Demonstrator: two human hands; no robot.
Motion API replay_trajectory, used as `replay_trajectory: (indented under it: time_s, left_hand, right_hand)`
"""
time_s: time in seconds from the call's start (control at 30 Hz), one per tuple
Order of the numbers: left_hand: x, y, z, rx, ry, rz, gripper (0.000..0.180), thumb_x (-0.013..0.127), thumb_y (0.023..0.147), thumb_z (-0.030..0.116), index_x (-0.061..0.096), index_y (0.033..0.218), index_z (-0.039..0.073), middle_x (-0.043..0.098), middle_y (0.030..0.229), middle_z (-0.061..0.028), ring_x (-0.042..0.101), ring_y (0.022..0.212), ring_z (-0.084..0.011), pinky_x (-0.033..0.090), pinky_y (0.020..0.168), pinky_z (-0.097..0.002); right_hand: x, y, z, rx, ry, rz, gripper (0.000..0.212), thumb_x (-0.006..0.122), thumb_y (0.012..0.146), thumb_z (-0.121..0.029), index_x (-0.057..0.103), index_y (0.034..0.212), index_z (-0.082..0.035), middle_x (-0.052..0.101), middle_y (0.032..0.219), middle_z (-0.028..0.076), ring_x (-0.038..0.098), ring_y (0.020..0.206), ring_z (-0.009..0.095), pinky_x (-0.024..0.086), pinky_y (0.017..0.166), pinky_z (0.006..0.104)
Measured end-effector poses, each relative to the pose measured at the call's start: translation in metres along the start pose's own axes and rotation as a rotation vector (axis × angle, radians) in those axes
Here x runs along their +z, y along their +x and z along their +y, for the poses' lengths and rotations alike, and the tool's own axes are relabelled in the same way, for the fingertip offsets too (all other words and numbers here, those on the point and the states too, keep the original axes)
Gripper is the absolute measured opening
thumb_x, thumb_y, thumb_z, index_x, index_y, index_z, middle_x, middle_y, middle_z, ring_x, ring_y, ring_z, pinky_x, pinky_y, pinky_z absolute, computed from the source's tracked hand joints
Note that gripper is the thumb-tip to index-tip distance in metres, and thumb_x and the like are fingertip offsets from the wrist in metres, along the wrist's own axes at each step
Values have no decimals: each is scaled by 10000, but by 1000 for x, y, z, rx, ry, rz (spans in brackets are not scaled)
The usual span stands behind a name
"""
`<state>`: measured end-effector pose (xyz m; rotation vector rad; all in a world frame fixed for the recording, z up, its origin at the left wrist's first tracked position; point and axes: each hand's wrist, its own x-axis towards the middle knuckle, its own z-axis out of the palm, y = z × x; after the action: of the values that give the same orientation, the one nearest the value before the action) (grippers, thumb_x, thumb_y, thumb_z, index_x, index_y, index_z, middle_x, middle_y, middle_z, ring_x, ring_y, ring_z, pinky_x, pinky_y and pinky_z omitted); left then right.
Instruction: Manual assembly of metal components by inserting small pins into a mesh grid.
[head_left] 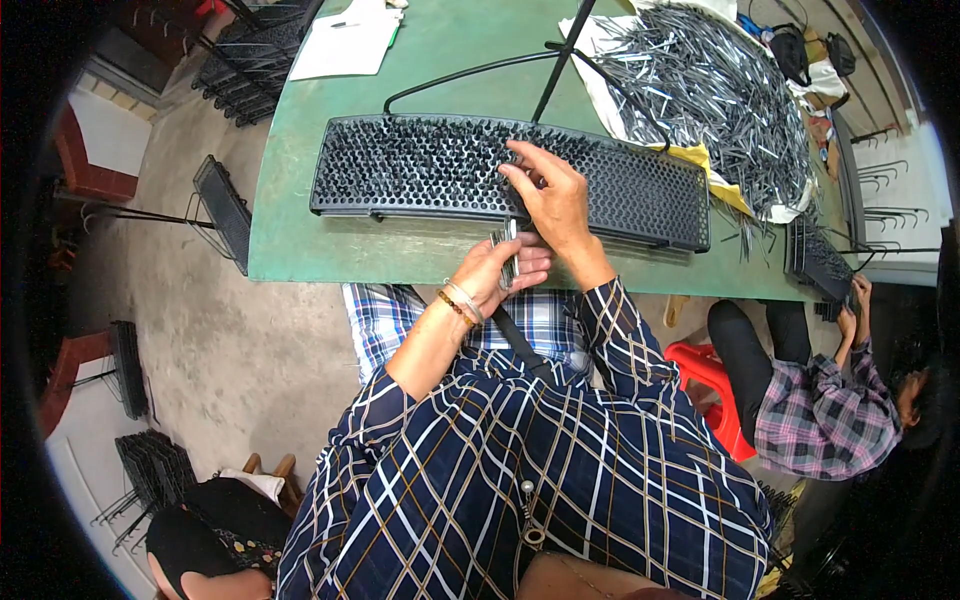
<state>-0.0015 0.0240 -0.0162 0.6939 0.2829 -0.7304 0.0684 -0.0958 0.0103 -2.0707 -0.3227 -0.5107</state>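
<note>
Head view; clock positions are read from the centre of the view. The left hand (488, 275), just above centre, lies palm up, its forearm entering from 7 o'clock. The fingers extend toward 3 o'clock, slightly apart, while the thumb presses a bundle of slim metallic strips (509, 262) against them. The strips stand nearly along the 12-to-6 line, just below the rack's near edge. A silvery bangle (463, 297) and a beaded bracelet (455, 308) encircle the wrist.

The right hand (553, 196), at 1 o'clock, reaches toward 11 o'clock with the wrist raised over the near edge of a long black perforated rack (645, 200). Index finger and thumb curve toward each other, tips apart, above the rack's middle; whether they pinch a small piece cannot be told, nor whether they touch the rack.

The rack lies across 12 o'clock on a green table (290, 235). Small dark pieces crowd its holes on the 11 o'clock side; toward 1 o'clock the holes look bare. A heap of similar strips (710, 110) covers a pale sheet (603, 103) at 2 o'clock. Paper (345, 55) lies at 11 o'clock. Between 3 and 4 o'clock, a co-worker (825, 415) in a checked shirt has both hands at another rack (820, 262).
</note>
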Motion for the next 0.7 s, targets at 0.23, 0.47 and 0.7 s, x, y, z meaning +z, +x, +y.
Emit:
replay_trajectory:
  time_s: [0.23,0.47,0.7]
  left_hand:
    - [2,-5,4,-70,21,43,321,451,947,195,489,1175,-27,610,1039,-173,622,947,-270,548,780,-400]
    - [-2,-4,2,-46,-23,23,289,449,947,174,495,1155,-21,614,1005,-179,630,914,-275,554,768,-378]
    - [4,-5,0,-6,31,56,256,449,939,135,501,1131,-27,605,1020,-175,629,886,-262,555,751,-354]
  right_hand:
    - [-2,-3,8,-280,-192,40,203,705,741,-125,677,936,-76,645,803,84,597,700,229,466,660,336]
    - [0,-11,9,-282,-209,9,151,689,748,-116,677,885,-56,607,842,71,586,769,243,455,694,345]
    - [-8,-12,6,-307,-255,-40,147,675,768,-104,679,903,-47,596,876,91,586,749,230,468,658,322]
